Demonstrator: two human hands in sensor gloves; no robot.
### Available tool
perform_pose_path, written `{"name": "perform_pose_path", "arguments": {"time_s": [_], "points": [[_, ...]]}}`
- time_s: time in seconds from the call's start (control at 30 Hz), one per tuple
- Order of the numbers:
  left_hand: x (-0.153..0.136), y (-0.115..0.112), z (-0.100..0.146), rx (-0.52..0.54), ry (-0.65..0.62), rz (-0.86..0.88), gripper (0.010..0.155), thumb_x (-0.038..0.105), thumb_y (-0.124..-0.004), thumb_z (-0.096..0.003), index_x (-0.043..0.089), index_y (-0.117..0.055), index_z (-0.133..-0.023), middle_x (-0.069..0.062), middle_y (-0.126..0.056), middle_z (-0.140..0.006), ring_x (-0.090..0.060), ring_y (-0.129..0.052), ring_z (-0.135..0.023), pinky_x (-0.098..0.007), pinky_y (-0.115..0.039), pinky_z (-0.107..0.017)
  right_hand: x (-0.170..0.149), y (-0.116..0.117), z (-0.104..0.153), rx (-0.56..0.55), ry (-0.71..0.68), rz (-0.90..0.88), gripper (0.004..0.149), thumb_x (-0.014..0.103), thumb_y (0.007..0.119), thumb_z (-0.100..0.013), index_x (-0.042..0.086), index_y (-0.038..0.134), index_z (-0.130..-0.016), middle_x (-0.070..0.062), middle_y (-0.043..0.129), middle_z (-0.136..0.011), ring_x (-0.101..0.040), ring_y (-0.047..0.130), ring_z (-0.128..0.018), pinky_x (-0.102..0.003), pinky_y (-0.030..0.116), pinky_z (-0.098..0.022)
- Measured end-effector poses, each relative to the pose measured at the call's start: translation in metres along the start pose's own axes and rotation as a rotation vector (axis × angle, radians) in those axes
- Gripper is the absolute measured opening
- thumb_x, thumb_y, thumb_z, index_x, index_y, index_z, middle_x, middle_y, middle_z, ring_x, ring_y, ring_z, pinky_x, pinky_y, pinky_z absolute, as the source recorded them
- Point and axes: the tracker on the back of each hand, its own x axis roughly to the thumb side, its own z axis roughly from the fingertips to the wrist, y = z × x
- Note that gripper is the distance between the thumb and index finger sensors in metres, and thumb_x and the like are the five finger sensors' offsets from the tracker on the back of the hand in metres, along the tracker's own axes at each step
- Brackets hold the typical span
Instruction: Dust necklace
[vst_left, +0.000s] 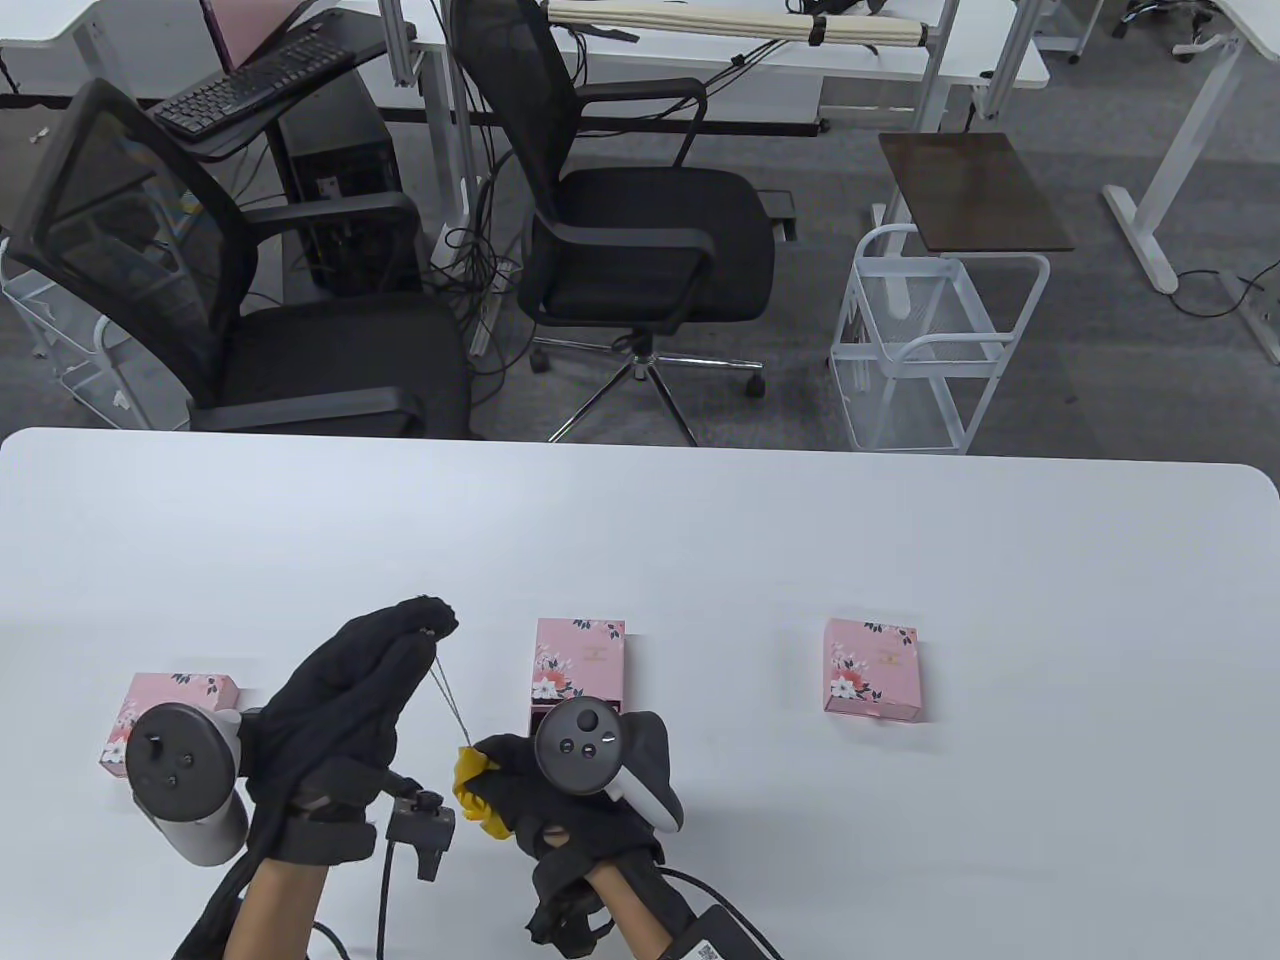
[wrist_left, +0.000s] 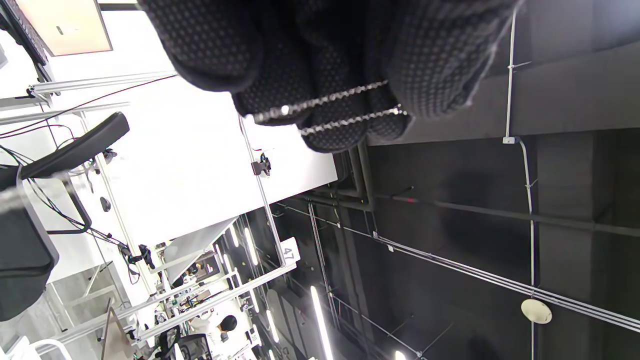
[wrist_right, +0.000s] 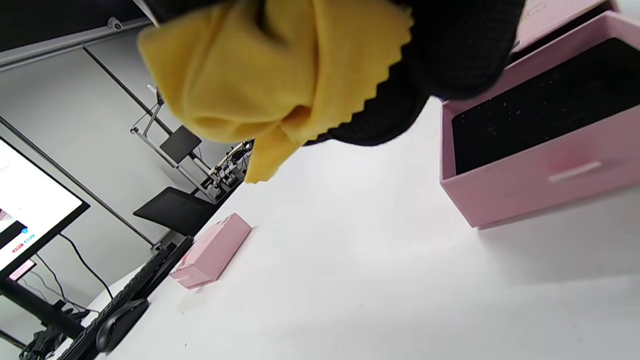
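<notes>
The one mark that reads clearly is the number "47", printed in dark digits on a small white tag (wrist_left: 290, 251) fixed to a metal frame rail in the left wrist view. The pink floral boxes (vst_left: 870, 668) on the table (vst_left: 900, 560) each carry a small printed line on the lid, too small to read. The monitor (wrist_right: 30, 215) in the right wrist view shows coloured marks, also illegible.
</notes>
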Motion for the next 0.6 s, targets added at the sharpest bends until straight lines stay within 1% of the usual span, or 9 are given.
{"name": "perform_pose_path", "arguments": {"time_s": [0.1, 0.6], "points": [[0.000, 0.003, 0.000, 0.009, 0.001, -0.008, 0.036, 0.046, -0.086, -0.0560, 0.031, -0.091, -0.088, 0.000, -0.099, -0.088, -0.024, -0.090, -0.080, -0.042, -0.081, -0.057, 0.001, 0.003, -0.001, 0.037, 0.006, 0.026, 0.036, 0.029, 0.077, -0.063, 0.011, 0.080, -0.094, -0.017, 0.092, -0.079, -0.038, 0.093, -0.060, -0.050, 0.078, -0.050], [0.003, 0.012, 0.000, 0.041, -0.003, 0.022, 0.036, 0.047, -0.086, -0.0561, 0.031, -0.091, -0.089, 0.000, -0.099, -0.088, -0.024, -0.090, -0.080, -0.042, -0.081, -0.057, 0.005, 0.017, -0.002, 0.122, 0.022, 0.176, 0.037, 0.029, 0.078, -0.063, 0.010, 0.080, -0.094, -0.018, 0.092, -0.080, -0.038, 0.092, -0.060, -0.050, 0.078, -0.050]]}}
